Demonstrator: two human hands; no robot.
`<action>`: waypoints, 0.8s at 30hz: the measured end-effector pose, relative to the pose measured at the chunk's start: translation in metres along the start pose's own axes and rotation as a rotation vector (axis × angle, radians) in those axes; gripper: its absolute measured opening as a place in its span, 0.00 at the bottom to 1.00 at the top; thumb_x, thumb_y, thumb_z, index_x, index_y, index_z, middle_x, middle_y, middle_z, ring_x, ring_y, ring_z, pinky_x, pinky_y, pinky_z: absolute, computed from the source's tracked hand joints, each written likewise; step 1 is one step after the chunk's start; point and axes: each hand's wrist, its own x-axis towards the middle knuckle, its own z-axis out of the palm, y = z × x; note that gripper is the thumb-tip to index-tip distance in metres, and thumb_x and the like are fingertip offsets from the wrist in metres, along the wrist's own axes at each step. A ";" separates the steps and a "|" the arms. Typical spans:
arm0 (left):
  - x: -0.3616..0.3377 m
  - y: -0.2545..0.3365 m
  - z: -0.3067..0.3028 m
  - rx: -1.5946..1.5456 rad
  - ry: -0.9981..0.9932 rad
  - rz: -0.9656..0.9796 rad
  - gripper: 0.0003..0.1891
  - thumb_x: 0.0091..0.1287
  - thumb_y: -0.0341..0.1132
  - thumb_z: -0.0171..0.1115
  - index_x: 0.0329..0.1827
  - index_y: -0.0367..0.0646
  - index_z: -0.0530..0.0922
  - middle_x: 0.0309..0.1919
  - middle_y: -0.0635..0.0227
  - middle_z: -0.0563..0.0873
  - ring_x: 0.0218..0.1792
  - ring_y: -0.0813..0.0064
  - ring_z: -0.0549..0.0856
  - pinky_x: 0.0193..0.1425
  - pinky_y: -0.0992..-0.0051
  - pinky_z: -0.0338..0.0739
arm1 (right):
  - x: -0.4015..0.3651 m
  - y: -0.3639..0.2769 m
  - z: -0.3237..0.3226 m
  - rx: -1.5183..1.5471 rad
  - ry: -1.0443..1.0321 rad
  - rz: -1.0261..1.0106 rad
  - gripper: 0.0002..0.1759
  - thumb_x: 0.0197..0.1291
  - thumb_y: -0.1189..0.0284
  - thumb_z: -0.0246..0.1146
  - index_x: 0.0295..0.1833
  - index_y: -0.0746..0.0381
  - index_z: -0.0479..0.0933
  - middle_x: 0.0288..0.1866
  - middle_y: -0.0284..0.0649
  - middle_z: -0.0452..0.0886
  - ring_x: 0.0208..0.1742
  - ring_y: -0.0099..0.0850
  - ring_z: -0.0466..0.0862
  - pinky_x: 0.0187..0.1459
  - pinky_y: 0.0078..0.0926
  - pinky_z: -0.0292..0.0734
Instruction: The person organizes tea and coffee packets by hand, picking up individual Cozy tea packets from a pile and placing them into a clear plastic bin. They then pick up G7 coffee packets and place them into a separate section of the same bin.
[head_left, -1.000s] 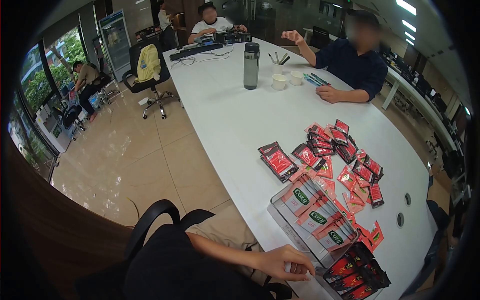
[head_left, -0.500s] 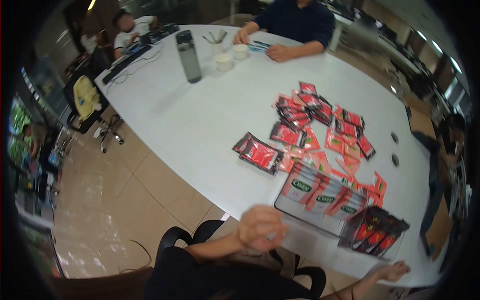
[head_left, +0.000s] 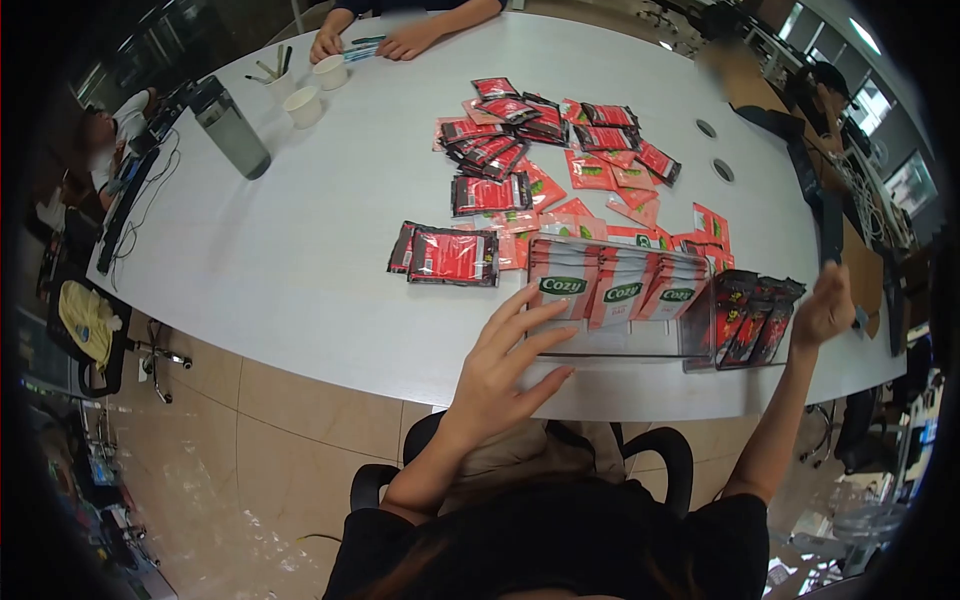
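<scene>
My left hand (head_left: pixel 508 362) reaches over the table's front edge with its fingers spread, fingertips at the left front of a clear plastic display box (head_left: pixel 690 322). Red-and-white "Cozy" packets (head_left: pixel 622 290) stand upright in rows inside that box. Its smaller right-hand compartment holds black-and-red packets (head_left: pixel 745 325). To the right of these, my right hand (head_left: pixel 826 308) is raised with its fingers curled in and nothing visible in them. Left of the box lie stacked black-edged red packets (head_left: pixel 453 255).
Loose black-edged packets (head_left: pixel 490 150) and pink-red packets (head_left: pixel 592 170) spread behind the box. A grey bottle (head_left: pixel 235 132), white cups (head_left: pixel 303 107) and a pen holder (head_left: pixel 281 90) stand at the left. Across the white table (head_left: pixel 300 270), another person's hands (head_left: pixel 404 42) rest near blue pens.
My view has turned, shifting the table leftward and upward. My left hand has opened from a curled shape and reached to the box. My right hand has risen beside the black-and-red packets.
</scene>
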 end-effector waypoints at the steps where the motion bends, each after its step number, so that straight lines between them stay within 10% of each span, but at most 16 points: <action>1: 0.002 0.003 0.000 -0.017 0.028 -0.010 0.21 0.48 0.26 0.73 0.48 0.45 0.83 0.56 0.65 0.82 0.68 0.53 0.70 0.68 0.58 0.66 | 0.013 -0.011 0.015 0.047 -0.054 -0.079 0.22 0.75 0.68 0.48 0.24 0.66 0.63 0.19 0.32 0.60 0.20 0.20 0.58 0.22 0.22 0.51; 16: -0.002 0.000 0.002 -0.047 0.056 0.015 0.11 0.51 0.25 0.70 0.39 0.43 0.85 0.46 0.68 0.85 0.67 0.53 0.72 0.66 0.58 0.68 | 0.040 -0.020 0.190 -0.469 -1.494 -0.110 0.17 0.54 0.58 0.66 0.38 0.61 0.80 0.34 0.43 0.83 0.40 0.42 0.84 0.41 0.40 0.79; 24: -0.001 -0.002 0.001 -0.061 0.049 0.030 0.12 0.52 0.25 0.69 0.40 0.43 0.85 0.46 0.67 0.85 0.67 0.52 0.72 0.67 0.57 0.67 | 0.029 -0.018 0.225 -0.345 -1.493 -0.093 0.13 0.48 0.63 0.66 0.36 0.60 0.83 0.37 0.45 0.85 0.40 0.42 0.86 0.40 0.41 0.81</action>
